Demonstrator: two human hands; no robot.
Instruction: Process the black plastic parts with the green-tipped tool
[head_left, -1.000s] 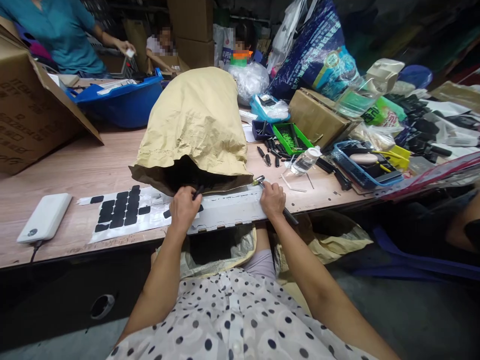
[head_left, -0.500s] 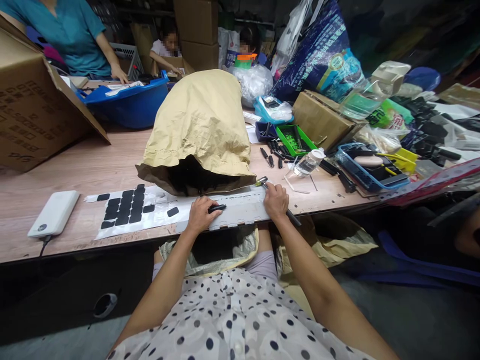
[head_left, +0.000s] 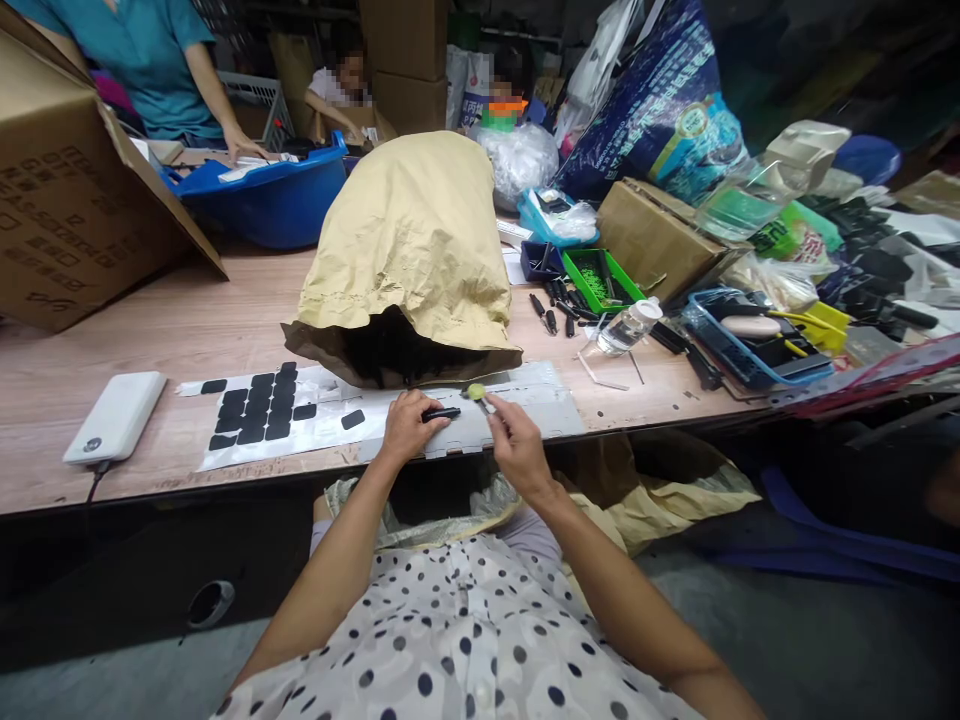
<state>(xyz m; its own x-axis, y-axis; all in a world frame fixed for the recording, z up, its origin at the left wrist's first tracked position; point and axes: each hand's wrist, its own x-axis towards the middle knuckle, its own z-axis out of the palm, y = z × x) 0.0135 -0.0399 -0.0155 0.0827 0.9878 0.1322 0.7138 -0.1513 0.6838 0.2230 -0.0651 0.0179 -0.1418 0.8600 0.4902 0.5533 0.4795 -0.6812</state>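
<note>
Left hand (head_left: pixel 407 428): thumb and fingers pinch a short black stick (head_left: pixel 444 413), smooth and slim, which juts toward the right hand (head_left: pixel 521 450), its long axis running sideways above a flat, pale board (head_left: pixel 551 400). Right hand: fingers grip a small hammer (head_left: pixel 477 392); its rounded yellow end sits just past the fingertips, the handle slanting back toward the palm. Beyond both hands gapes a wrinkled paper sack (head_left: pixel 409 220).

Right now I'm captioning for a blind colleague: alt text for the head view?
A person's left hand holds a black piece over a grey board; the right hand holds a hammer-like tool close by. Behind lies an open paper sack.
</note>
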